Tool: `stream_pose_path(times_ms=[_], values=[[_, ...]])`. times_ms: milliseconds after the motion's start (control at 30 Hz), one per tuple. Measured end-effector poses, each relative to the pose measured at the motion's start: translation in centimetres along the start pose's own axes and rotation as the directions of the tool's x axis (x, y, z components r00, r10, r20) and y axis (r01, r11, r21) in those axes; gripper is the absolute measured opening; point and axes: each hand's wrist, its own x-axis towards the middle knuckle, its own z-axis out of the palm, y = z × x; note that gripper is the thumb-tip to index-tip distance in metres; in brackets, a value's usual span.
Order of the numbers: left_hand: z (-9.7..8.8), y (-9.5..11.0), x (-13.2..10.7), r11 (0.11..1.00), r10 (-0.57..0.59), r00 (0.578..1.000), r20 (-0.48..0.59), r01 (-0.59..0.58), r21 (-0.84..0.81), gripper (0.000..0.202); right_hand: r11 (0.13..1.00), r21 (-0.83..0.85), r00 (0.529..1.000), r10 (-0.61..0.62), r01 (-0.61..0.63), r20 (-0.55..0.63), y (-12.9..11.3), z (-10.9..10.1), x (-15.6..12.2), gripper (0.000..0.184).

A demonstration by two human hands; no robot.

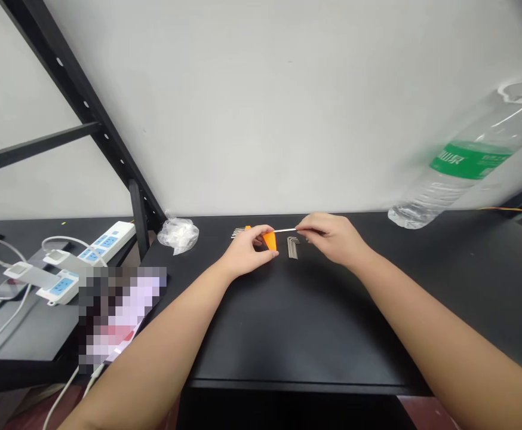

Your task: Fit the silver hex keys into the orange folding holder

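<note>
Above the black table (306, 325), my left hand (246, 251) has its thumb and fingers closed round an orange plastic piece (269, 241). A thin, straight metal rod (285, 230) stretches from the top of that piece toward the right. Its other end is pinched between the thumb and fingers of my right hand (330, 237). Whether the rod sits inside the orange piece cannot be made out. Between my hands lies a row of L-shaped hex keys (292, 247), side by side. Several thin metal shafts (238, 233) with orange ends show behind my left hand, which partly hides them.
A crumpled clear plastic bag (178, 235) lies by the wall at left. A large water bottle (462, 158) with a green label stands at right. Power strips (108, 242) with cables, a blurred-out lit screen (124, 313) and a black metal frame (86, 107) occupy the left side.
</note>
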Motion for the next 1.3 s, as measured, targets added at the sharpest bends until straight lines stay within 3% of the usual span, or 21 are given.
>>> stream_pose_path(times_ms=[200, 333, 500, 833, 1000, 1100, 1300], values=[[0.0, 0.6, -0.2, 0.999, -0.042, 0.999, 0.013, 0.042, 0.008, 0.048, 0.997, -0.074, 0.997, -0.027, 0.032, 0.069, 0.2, -0.3, -0.1, 0.031], [0.1, 1.2, -0.5, 0.996, -0.005, 0.996, 0.084, -0.003, 0.090, 0.048, 0.987, -0.131, 0.992, -0.081, 0.093, 0.096, -0.4, 0.9, -0.1, 0.033], [0.2, 1.5, -0.7, 0.984, 0.036, 0.992, 0.118, -0.056, 0.169, 0.047, 0.992, -0.010, 0.984, -0.127, 0.129, 0.123, -1.2, 2.5, 0.2, 0.033], [0.5, 1.4, -0.6, 0.966, 0.036, 0.994, 0.101, -0.061, 0.253, 0.047, 0.996, 0.083, 0.996, -0.045, 0.038, 0.078, -1.9, 3.4, 0.4, 0.024], [0.5, 1.0, -0.5, 0.959, 0.027, 0.998, 0.056, -0.042, 0.282, 0.051, 0.998, -0.059, 0.997, 0.038, -0.034, 0.069, 1.2, 3.2, 0.5, 0.022], [0.5, 0.9, -0.5, 0.963, 0.011, 1.000, 0.027, -0.018, 0.268, 0.059, 0.990, -0.102, 0.982, 0.110, -0.095, 0.154, 3.7, 3.2, 0.5, 0.023], [0.5, 1.0, -0.6, 0.955, 0.103, 0.993, 0.062, -0.116, 0.271, 0.062, 0.982, -0.111, 0.966, 0.174, -0.155, 0.189, 5.6, 3.9, 0.7, 0.025]])
